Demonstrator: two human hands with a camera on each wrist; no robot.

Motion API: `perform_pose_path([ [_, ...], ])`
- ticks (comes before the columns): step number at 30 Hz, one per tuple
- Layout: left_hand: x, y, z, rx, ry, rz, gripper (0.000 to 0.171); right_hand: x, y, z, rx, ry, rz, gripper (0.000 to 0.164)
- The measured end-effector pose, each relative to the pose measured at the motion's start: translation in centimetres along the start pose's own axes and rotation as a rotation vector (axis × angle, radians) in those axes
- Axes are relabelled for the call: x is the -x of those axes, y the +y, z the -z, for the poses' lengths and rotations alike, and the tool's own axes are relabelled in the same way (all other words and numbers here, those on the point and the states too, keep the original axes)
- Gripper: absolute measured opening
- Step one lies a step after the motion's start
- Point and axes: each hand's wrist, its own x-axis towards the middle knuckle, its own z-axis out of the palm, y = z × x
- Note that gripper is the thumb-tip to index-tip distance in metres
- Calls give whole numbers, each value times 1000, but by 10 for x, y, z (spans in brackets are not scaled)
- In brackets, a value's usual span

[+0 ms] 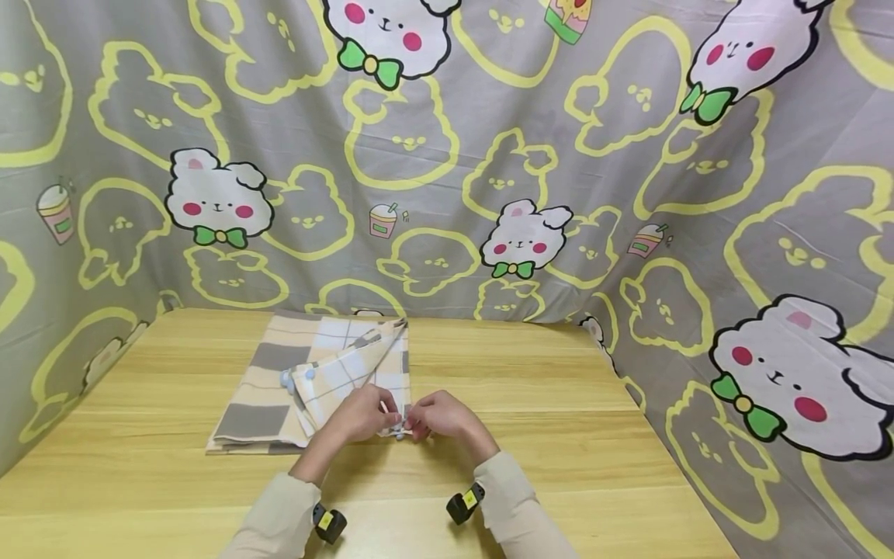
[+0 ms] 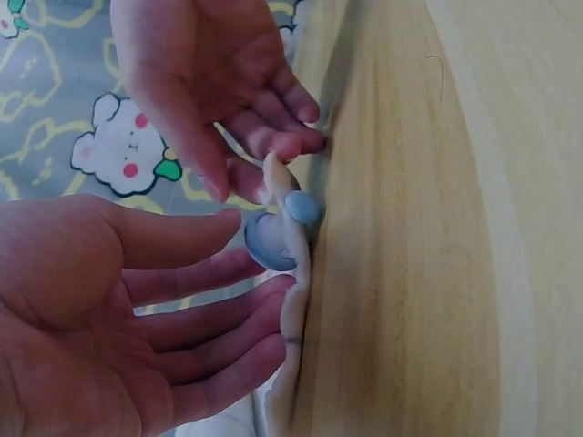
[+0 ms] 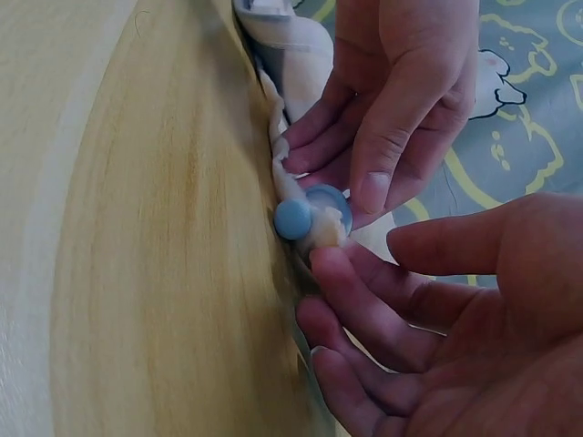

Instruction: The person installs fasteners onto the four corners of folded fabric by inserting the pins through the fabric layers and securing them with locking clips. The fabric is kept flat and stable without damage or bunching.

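Note:
A plaid cloth (image 1: 268,384) in beige, grey and white lies folded on the table, with a narrow flap laid slantwise over its right part. At its near right corner sits a pale blue round clip (image 3: 293,220), a small button on one side and a wider ring on the other. My left hand (image 2: 100,309) has its fingers along the cloth edge, thumb and index tips right at the ring. From the other side my right hand (image 3: 455,319) touches the corner with its fingertips, thumb held apart from them.
More blue clips (image 1: 310,374) sit at the left end of the flap. The wooden table (image 1: 524,373) extends around the cloth, with a grey patterned curtain (image 1: 433,155) behind and at both sides. A black wrist camera (image 1: 330,525) is strapped at the left cuff, another at the right.

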Motion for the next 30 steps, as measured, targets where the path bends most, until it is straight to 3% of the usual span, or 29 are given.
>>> perform_pose_path([
  [3,0,-1,5,4,10,-5,8,1,-1,0,0,5,-11,30],
  [5,-1,-2,13,12,53,-4,6,1,-1,1,-1,14,-14,30],
  [12,2,-19,58,62,394,49,12,3,-3,1,-22,32,-9,27],
  [15,5,-32,73,54,467,90,20,3,-3,1,-21,43,-6,27],
  [19,11,-52,87,-9,444,125,35,3,-3,2,-11,63,4,27],
  [24,17,-72,94,-71,311,162,45,3,-3,2,-5,62,1,27],
  [30,21,-80,96,-133,171,191,52,3,-2,3,2,61,1,27],
])
